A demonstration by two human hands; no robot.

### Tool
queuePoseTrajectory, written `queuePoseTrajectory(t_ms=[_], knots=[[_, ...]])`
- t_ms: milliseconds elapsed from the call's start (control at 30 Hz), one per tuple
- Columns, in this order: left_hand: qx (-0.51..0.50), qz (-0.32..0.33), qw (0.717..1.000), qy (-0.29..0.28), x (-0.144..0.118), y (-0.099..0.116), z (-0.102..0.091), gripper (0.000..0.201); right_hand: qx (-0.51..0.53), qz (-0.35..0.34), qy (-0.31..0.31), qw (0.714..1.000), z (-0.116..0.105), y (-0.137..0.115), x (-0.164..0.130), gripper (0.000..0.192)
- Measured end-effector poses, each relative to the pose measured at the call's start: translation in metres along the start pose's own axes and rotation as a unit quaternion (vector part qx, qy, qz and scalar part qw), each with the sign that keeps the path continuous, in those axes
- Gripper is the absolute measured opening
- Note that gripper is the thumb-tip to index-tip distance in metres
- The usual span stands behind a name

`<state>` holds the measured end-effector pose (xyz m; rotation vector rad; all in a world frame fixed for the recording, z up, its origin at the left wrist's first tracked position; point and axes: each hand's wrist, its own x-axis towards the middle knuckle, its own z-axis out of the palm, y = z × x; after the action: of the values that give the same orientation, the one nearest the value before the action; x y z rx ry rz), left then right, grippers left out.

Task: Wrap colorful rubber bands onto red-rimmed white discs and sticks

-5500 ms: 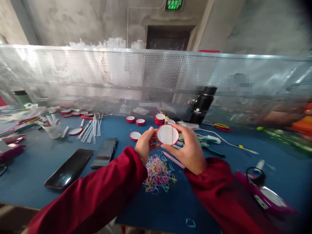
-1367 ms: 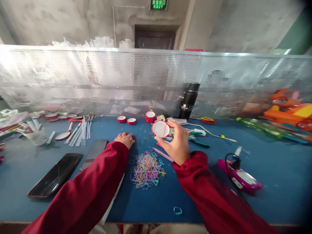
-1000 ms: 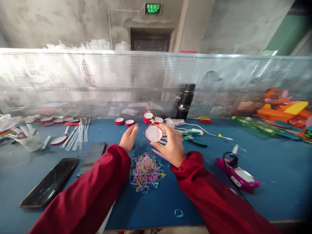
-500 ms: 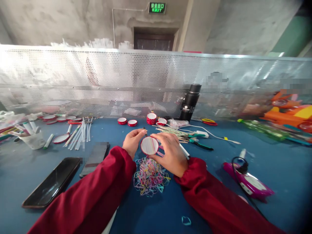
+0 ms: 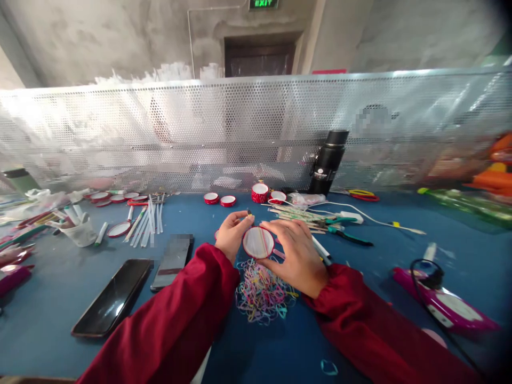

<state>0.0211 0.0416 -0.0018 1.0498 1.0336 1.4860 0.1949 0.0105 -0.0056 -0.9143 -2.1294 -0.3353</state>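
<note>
One round white-faced disc with a red rim (image 5: 256, 242), a thin reddish line down its face, held above the blue tabletop (image 5: 256, 357), just behind a loose pile of multicoloured elastic loops (image 5: 264, 298). Right hand (image 5: 302, 258), red sleeve: fingers part-open, thumb under the disc's lower edge, fingertips at its upper right, disc gripped between. Left hand (image 5: 231, 234), red sleeve: thumb and forefinger pinched together on a small yellow-and-dark piece (image 5: 250, 214) at the disc's upper rim; contact with the disc itself unclear. Behind the hands: one stack of red-sided, white-topped round pieces (image 5: 260, 194); one black cylindrical bottle (image 5: 329, 162), leaning slightly in view; one tall perforated metal screen (image 5: 192, 128). Left side: one black smartphone (image 5: 112, 297); one white cup of markers (image 5: 80, 236). Right side: one teal-handled plier-like tool (image 5: 352, 237); one magenta-and-white device with black cord (image 5: 452, 309).
</note>
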Motion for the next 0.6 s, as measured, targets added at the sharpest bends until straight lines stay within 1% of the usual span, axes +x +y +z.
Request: queuePoseTrajectory(t_ms=[33, 100, 167, 233, 333, 433, 600], knots=[[0.007, -0.008, 1.0, 0.005, -0.0013, 0.0016, 0.0006, 0.036, 0.0, 0.003, 0.005, 1.0, -0.0006, 0.0018, 0.0004, 0.067], [0.03, -0.008, 0.999, 0.015, -0.0032, 0.0044, 0.0015, 0.034, -0.002, 0.01, 0.021, 1.0, -0.0025, 0.006, 0.0012, 0.068], [0.045, -0.002, 0.999, 0.015, -0.0043, 0.0062, 0.0019, 0.033, -0.006, 0.016, 0.036, 0.999, -0.0047, 0.0094, 0.002, 0.068], [0.044, 0.003, 0.999, 0.011, -0.0045, 0.007, 0.0019, 0.035, -0.006, 0.016, 0.038, 0.999, -0.0063, 0.0105, 0.0026, 0.067], [0.022, 0.024, 0.999, -0.002, -0.0033, 0.0063, 0.0012, 0.037, 0.001, 0.003, 0.021, 1.0, -0.006, 0.0078, 0.0023, 0.067], [0.009, 0.05, 0.999, -0.007, -0.001, 0.0035, 0.0, 0.033, 0.004, -0.005, -0.001, 1.0, -0.0033, 0.0039, 0.0008, 0.068], [0.026, 0.043, 0.999, 0.013, 0.0014, 0.0005, -0.0016, 0.028, 0.004, -0.011, -0.025, 1.0, -0.0004, 0.0008, -0.0007, 0.068]])
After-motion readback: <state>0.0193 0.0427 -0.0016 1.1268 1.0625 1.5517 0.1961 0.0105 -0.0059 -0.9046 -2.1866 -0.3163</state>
